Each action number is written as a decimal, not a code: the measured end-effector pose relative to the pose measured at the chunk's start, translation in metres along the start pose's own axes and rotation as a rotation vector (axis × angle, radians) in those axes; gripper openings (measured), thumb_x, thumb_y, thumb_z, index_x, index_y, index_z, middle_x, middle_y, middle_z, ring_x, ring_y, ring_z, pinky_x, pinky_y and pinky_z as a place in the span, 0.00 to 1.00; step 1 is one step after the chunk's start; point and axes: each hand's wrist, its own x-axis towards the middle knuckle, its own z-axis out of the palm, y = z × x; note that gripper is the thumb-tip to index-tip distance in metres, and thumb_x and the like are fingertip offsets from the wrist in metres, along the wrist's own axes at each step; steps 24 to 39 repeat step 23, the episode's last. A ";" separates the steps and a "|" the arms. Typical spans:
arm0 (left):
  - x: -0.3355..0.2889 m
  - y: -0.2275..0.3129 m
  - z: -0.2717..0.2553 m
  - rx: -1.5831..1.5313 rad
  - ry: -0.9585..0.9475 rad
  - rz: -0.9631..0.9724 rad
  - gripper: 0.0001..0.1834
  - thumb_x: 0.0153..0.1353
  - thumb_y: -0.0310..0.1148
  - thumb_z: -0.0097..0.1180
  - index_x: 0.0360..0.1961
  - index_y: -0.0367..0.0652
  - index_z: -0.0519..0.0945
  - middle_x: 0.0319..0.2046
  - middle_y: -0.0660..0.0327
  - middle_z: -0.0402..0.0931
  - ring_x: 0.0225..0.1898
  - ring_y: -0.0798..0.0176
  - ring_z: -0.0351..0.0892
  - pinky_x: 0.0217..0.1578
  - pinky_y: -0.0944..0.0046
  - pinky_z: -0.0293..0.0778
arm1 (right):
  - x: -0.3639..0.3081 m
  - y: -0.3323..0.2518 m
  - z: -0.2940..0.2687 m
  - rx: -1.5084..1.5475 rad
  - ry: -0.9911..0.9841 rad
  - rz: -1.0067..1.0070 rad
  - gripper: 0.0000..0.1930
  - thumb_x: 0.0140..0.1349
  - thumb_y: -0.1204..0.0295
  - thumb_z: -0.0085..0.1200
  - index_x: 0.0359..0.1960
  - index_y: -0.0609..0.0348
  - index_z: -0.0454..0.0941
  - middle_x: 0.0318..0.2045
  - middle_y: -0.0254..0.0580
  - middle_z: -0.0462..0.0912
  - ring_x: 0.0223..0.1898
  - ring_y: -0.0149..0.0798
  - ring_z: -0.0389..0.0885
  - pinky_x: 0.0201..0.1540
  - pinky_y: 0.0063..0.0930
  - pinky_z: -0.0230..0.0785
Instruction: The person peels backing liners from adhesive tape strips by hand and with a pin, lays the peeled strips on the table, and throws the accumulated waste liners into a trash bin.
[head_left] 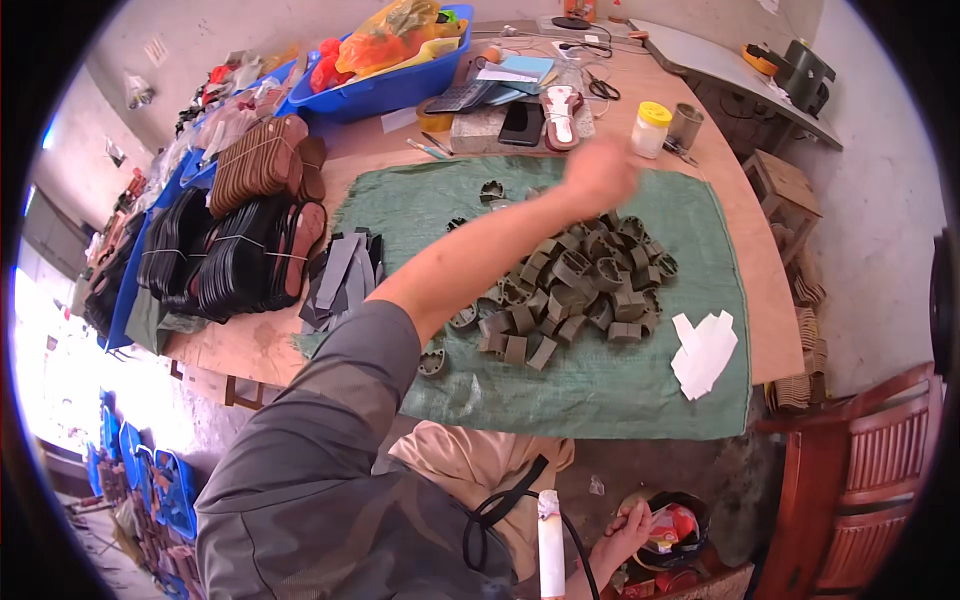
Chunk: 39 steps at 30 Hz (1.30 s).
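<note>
My left hand (603,172) is stretched across the table, above the far edge of a heap of dark olive shoe heels (570,292). Motion smears its fingers, so their grip does not show. The heels lie loose on a green woven sheet (480,400), a few of them apart from the heap. Low at the right, below the table edge, my right hand (622,532) is held beside a dark bucket (697,548) with red packaging inside. Its fingers are curled together; whatever they may hold is hidden. A jar with a yellow lid (651,130) stands just beyond my left hand.
Bundled black soles (240,265) and brown soles (255,165) are stacked at the left, near grey strips (345,275). White paper pieces (704,355) lie at the right. Behind are a phone (522,123) and a blue tub (380,95). A wooden chair (850,490) stands right.
</note>
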 end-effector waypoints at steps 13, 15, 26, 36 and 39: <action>0.054 -0.250 -0.006 -1.058 -0.036 -1.125 0.11 0.63 0.32 0.63 0.37 0.45 0.71 0.21 0.62 0.65 0.16 0.63 0.67 0.14 0.59 0.74 | -0.012 -0.018 0.033 0.162 0.010 -0.002 0.11 0.75 0.65 0.48 0.48 0.59 0.77 0.20 0.27 0.70 0.14 0.17 0.59 0.14 0.15 0.48; 0.048 -0.255 -0.008 -1.329 -0.011 -1.136 0.10 0.65 0.29 0.57 0.41 0.37 0.71 0.29 0.52 0.70 0.26 0.54 0.74 0.26 0.56 0.79 | -0.032 -0.039 0.038 0.415 -0.152 0.027 0.13 0.76 0.65 0.46 0.49 0.60 0.77 0.17 0.28 0.67 0.13 0.19 0.58 0.13 0.18 0.49; -0.027 -0.219 -0.116 -1.727 -0.251 -0.520 0.31 0.58 0.21 0.54 0.65 0.28 0.66 0.65 0.46 0.69 0.67 0.46 0.68 0.64 0.48 0.72 | -0.150 -0.127 0.053 0.735 -0.788 -0.542 0.21 0.74 0.59 0.47 0.43 0.72 0.79 0.16 0.41 0.78 0.14 0.37 0.73 0.16 0.31 0.65; -0.027 -0.219 -0.116 -1.727 -0.251 -0.520 0.31 0.58 0.21 0.54 0.65 0.28 0.66 0.65 0.46 0.69 0.67 0.46 0.68 0.64 0.48 0.72 | -0.150 -0.127 0.053 0.735 -0.788 -0.542 0.21 0.74 0.59 0.47 0.43 0.72 0.79 0.16 0.41 0.78 0.14 0.37 0.73 0.16 0.31 0.65; -0.027 -0.219 -0.116 -1.727 -0.251 -0.520 0.31 0.58 0.21 0.54 0.65 0.28 0.66 0.65 0.46 0.69 0.67 0.46 0.68 0.64 0.48 0.72 | -0.150 -0.127 0.053 0.735 -0.788 -0.542 0.21 0.74 0.59 0.47 0.43 0.72 0.79 0.16 0.41 0.78 0.14 0.37 0.73 0.16 0.31 0.65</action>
